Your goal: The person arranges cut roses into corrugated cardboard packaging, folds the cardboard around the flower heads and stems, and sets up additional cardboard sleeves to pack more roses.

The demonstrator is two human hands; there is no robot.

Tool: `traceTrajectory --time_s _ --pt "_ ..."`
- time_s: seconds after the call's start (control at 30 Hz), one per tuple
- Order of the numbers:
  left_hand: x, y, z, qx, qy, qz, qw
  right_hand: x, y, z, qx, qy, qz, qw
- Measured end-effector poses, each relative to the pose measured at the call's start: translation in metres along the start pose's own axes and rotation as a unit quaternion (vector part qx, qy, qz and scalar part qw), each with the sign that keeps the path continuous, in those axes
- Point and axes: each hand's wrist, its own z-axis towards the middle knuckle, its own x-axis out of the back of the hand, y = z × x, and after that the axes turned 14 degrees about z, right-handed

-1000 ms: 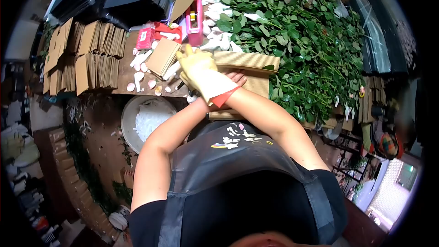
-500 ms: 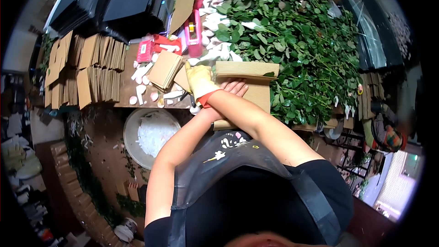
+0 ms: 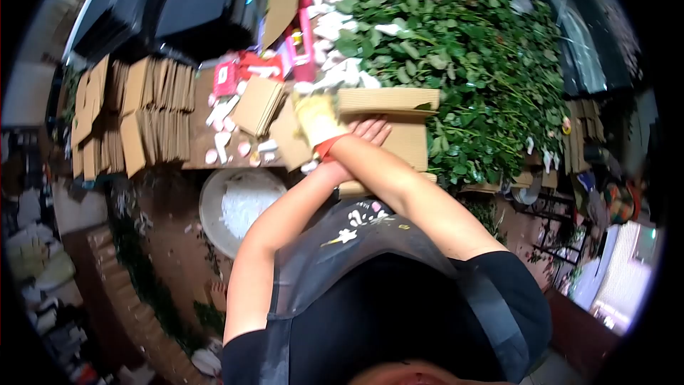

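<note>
My forearms are crossed, the right one over the left. My left hand (image 3: 372,130), bare, lies flat with fingers stretched out on a sheet of corrugated cardboard (image 3: 407,141). The sheet has a raised flap along its far side and a folded edge near my apron. My right hand (image 3: 318,118), in a pale yellow glove with an orange-red cuff, is at the sheet's left edge. Beside it is a flat brown cardboard piece (image 3: 288,139); the gloved fingers are blurred, and I cannot tell whether they grip it.
Leafy green stems (image 3: 456,64) pile up on the right, with white-wrapped heads (image 3: 333,25) along their left side. A small cardboard stack (image 3: 258,105), a pink basket (image 3: 225,79) and upright cardboard bundles (image 3: 158,110) stand left. A tub of white scraps (image 3: 210,203) sits below the table edge.
The flat cardboard piece beside my gloved hand shows more and reaches nearer the table's front edge. The camera view has shifted slightly. My left hand stays flat on the corrugated sheet.
</note>
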Motion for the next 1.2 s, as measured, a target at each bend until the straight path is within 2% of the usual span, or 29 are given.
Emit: traceTrajectory --time_s 0.1,0.17,0.3,0.33,0.43,0.47,0.57,0.6,0.67,0.7,0.73,0.77,0.83,0.9,0.93,0.97,1.0,1.03,1.1,1.13,1.2 --pt "0.008 0.002 -0.002 0.009 -0.023 -0.055 0.998 -0.004 0.000 0.010 0.015 0.039 -0.001 0.999" --pt "-0.015 0.000 -0.002 -0.001 0.005 -0.027 1.000 -0.010 0.001 0.014 0.011 0.094 0.004 0.995" --pt "-0.008 0.003 -0.002 0.006 -0.006 -0.026 1.000 -0.007 -0.009 0.016 -0.075 0.022 0.014 0.997" --pt "-0.012 0.003 -0.002 0.006 0.005 -0.022 1.000 0.000 -0.009 0.014 -0.089 -0.040 0.070 0.993" --pt "-0.011 0.004 -0.002 0.006 -0.003 -0.010 1.000 -0.007 -0.002 0.013 -0.015 -0.018 -0.015 1.000" --pt "-0.010 0.003 -0.002 0.007 -0.012 -0.006 1.000 0.003 -0.007 0.015 -0.039 -0.031 -0.017 0.999" --pt "-0.014 0.002 -0.001 0.005 0.010 -0.029 1.000 0.030 -0.020 0.030 -0.044 0.026 -0.014 0.999" --pt "0.001 0.002 -0.001 0.006 0.002 -0.032 0.999 0.041 -0.022 0.027 -0.009 0.035 -0.012 0.999" --pt "-0.013 0.002 -0.006 0.002 0.074 -0.049 0.996 0.107 -0.029 0.002 0.072 0.030 0.073 0.994" --pt "-0.027 0.003 -0.005 0.003 0.111 -0.057 0.992 0.128 -0.024 -0.020 0.110 0.063 0.141 0.982" --pt "-0.039 0.007 -0.001 0.021 0.110 -0.313 0.943 0.144 -0.012 -0.045 0.190 0.118 0.258 0.940" --pt "-0.050 0.012 0.004 0.037 0.126 -0.548 0.826 0.156 0.000 -0.068 0.213 0.149 0.362 0.895" --pt "-0.021 0.010 0.003 0.052 0.090 -0.469 0.877 0.180 0.018 -0.120 -0.012 0.022 0.533 0.846" --pt "0.015 0.008 0.007 0.063 0.049 -0.390 0.917 0.155 0.050 -0.155 -0.218 -0.019 0.686 0.694" --pt "0.030 0.008 0.008 0.064 0.025 -0.351 0.934 0.145 0.069 -0.169 -0.253 -0.044 0.681 0.686" --pt "0.026 0.009 0.006 0.066 0.029 -0.096 0.993 0.131 0.087 -0.181 -0.287 -0.070 0.676 0.676" --pt "0.025 0.003 0.006 0.066 -0.018 -0.208 0.976 0.106 0.106 -0.189 -0.303 -0.042 0.695 0.651" --pt "0.014 0.001 0.005 0.041 0.007 -0.134 0.990 0.111 0.117 -0.190 -0.319 -0.075 0.615 0.717" --pt "-0.013 -0.002 -0.002 -0.012 0.053 0.018 0.998 0.125 0.125 -0.185 -0.290 -0.122 0.469 0.825" --pt "0.002 -0.001 -0.002 -0.012 0.017 -0.023 1.000 0.145 0.118 -0.178 -0.280 -0.174 0.375 0.867" --pt "0.010 -0.007 -0.006 -0.025 0.005 -0.026 0.999 0.136 0.120 -0.176 -0.239 -0.149 0.355 0.891"
